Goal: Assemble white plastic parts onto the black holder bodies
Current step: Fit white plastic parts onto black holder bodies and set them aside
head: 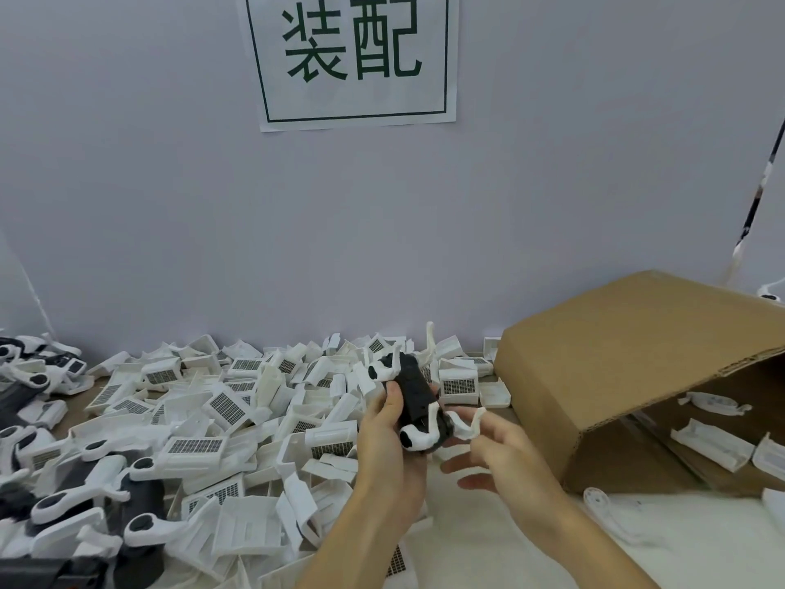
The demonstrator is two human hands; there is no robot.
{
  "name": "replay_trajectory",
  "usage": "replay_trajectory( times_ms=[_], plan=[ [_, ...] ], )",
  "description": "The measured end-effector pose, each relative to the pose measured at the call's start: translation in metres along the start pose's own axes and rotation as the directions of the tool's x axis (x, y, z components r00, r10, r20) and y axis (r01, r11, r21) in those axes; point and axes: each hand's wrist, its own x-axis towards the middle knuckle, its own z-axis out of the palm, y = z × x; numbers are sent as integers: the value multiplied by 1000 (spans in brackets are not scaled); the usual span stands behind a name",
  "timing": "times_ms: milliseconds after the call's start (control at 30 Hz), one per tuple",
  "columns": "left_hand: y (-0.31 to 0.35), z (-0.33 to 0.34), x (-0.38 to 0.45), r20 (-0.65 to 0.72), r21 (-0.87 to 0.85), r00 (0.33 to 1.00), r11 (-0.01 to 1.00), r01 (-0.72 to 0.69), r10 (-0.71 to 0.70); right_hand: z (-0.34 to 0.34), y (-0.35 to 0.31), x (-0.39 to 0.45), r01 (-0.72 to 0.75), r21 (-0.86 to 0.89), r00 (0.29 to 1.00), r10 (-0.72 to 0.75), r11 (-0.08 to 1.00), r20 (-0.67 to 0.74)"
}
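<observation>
My left hand (388, 444) grips a black holder body (415, 395) held upright above the table. White parts sit on the body's top end (384, 367) and its lower end (418, 437). My right hand (505, 454) is just to the right of the body, its fingers spread. A curved white plastic arm (467, 425) lies against the tips of its thumb and forefinger and reaches to the body's lower end. Whether the fingers pinch this arm is unclear.
A big heap of white plastic housings (221, 401) covers the table's left and middle. Assembled black-and-white holders (63, 499) lie at far left. A tipped cardboard box (628, 376) with white parts inside stands at right. A loose white arm (607, 514) lies near it.
</observation>
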Motion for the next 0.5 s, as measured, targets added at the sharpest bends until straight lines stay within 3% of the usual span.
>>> replay_trajectory(
  times_ms=[167,500],
  plan=[
    [0,-2,-1,-15,-11,1000,1000,24,-24,2,1,-4,-4,102,987,-13,995,159],
    [-4,-2,-1,-30,113,999,993,37,-33,21,3,-4,-16,38,1000,15,999,27]
  ],
)
